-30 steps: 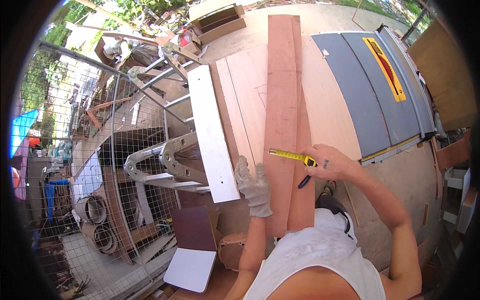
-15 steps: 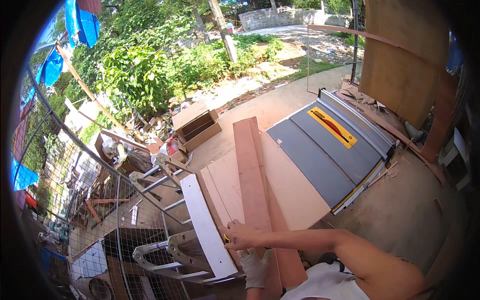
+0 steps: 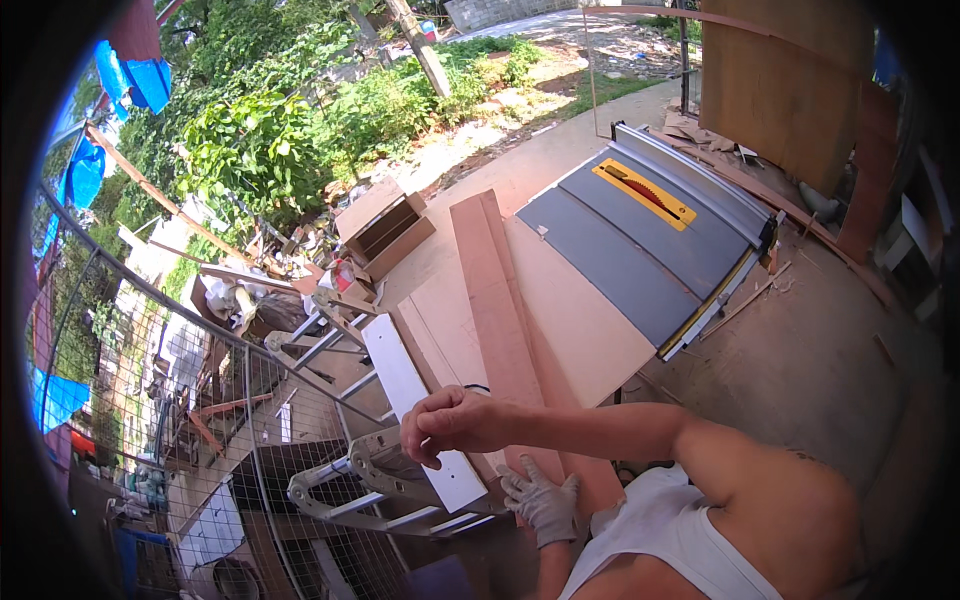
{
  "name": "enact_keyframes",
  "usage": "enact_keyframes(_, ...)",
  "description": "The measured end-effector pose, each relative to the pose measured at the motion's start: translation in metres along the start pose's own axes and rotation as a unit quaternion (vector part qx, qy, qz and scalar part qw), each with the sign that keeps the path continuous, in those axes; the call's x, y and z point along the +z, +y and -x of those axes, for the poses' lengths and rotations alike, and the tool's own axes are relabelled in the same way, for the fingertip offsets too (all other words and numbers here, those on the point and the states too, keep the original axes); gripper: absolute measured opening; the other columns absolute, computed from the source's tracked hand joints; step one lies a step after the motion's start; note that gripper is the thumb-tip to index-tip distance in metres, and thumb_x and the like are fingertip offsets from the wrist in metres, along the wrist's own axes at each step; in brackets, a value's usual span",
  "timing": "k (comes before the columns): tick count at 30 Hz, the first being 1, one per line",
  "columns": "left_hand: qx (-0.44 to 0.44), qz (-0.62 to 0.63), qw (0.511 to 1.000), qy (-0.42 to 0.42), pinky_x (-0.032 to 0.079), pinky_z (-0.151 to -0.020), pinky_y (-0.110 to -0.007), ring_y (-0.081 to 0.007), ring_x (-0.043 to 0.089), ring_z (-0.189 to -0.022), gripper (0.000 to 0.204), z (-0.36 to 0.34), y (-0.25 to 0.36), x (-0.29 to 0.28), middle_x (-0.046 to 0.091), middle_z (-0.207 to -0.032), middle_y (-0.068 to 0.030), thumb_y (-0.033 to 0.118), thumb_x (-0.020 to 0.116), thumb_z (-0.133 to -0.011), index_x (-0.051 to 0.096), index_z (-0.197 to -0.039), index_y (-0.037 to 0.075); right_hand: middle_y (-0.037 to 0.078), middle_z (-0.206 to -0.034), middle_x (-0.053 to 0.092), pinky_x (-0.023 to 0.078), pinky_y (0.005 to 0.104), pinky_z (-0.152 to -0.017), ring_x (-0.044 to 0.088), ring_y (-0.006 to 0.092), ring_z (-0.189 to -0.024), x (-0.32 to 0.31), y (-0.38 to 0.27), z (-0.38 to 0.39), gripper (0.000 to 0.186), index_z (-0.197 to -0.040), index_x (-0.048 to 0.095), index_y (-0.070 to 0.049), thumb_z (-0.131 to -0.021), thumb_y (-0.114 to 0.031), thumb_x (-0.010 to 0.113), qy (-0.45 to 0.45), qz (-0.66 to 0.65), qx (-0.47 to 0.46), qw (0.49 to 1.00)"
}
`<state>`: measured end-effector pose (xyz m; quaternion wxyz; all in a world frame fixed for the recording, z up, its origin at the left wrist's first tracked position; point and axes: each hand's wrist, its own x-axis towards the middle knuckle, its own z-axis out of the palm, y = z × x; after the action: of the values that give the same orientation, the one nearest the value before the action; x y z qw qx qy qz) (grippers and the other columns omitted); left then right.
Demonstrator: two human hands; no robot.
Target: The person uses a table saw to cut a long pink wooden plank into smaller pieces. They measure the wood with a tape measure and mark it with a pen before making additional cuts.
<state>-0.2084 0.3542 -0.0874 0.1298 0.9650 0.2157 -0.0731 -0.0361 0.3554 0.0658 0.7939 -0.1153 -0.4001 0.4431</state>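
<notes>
My bare right hand [image 3: 447,420] reaches across from the right with curled fingers, raised over a white board [image 3: 392,350]. What it holds, if anything, is hidden; a dark curved edge shows just behind it. My left hand [image 3: 543,503], in a pale work glove, rests with fingers spread on a long reddish-brown plank [image 3: 492,290]. This plank lies lengthwise over a second reddish board [image 3: 592,484] and wide light-brown sheets [image 3: 570,300].
A table saw [image 3: 640,240] with a grey top, yellow insert and red blade stands beyond the sheets. Left are a folding metal ladder [image 3: 335,505], a wire-mesh fence [image 3: 240,440] and an open cardboard box [image 3: 385,230]. A large brown panel [image 3: 780,85] stands at back right.
My right hand has risen off the plank's left edge; the yellow-and-black thing at its fingers no longer shows. The left hand's fingers are now spread. The whole view has shifted slightly.
</notes>
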Motion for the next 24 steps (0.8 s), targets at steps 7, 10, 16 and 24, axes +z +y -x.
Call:
enact_keyframes(7,-0.033,-0.097,0.994,-0.03,0.029,-0.103,-0.054,-0.0424,0.033,-0.13,0.1,0.02,0.034,-0.02,0.032,-0.143,-0.0276,0.054,0.072,-0.069,0.031,-0.144,0.004,0.021,-0.102,0.055,0.044,0.0376,-0.076,0.054,0.0246,-0.091,0.223,-0.109,0.067,0.033,-0.097,0.06,0.002,-0.095,-0.03,0.052,-0.171,-0.088,-0.275,0.942)
enact_keyframes(10,-0.056,-0.109,0.992,-0.031,0.034,-0.101,-0.051,-0.0401,0.038,-0.126,0.1,0.026,0.026,-0.023,0.032,-0.144,-0.0254,0.053,0.072,-0.069,0.03,-0.144,0.004,0.02,-0.091,0.055,0.041,0.0391,-0.07,0.053,0.024,-0.081,0.266,-0.099,0.089,0.03,-0.093,0.06,-0.001,-0.094,-0.029,0.052,-0.105,-0.123,-0.343,0.925)
enact_keyframes(16,-0.085,-0.12,0.989,-0.011,0.042,-0.096,-0.045,-0.0355,0.048,-0.12,0.099,0.032,0.025,-0.058,0.032,-0.145,-0.021,0.052,0.072,-0.069,0.028,-0.145,0.005,0.017,-0.069,0.057,0.037,0.042,-0.059,0.05,0.0228,-0.061,0.367,-0.091,0.132,0.024,-0.083,0.058,-0.007,-0.093,-0.029,0.052,0.123,-0.21,-0.519,0.82)
enact_keyframes(24,-0.003,0.069,0.997,0.025,0.05,-0.088,-0.045,-0.0333,0.058,-0.108,0.1,0.005,-0.044,-0.039,0.048,-0.129,-0.026,0.039,0.081,-0.064,0.032,-0.141,0.0,0.013,-0.085,0.063,0.045,0.0374,-0.072,0.05,0.0279,-0.09,0.298,-0.102,0.197,0.022,-0.095,0.063,-0.004,-0.092,-0.025,0.059,-0.038,0.009,-0.22,0.975)
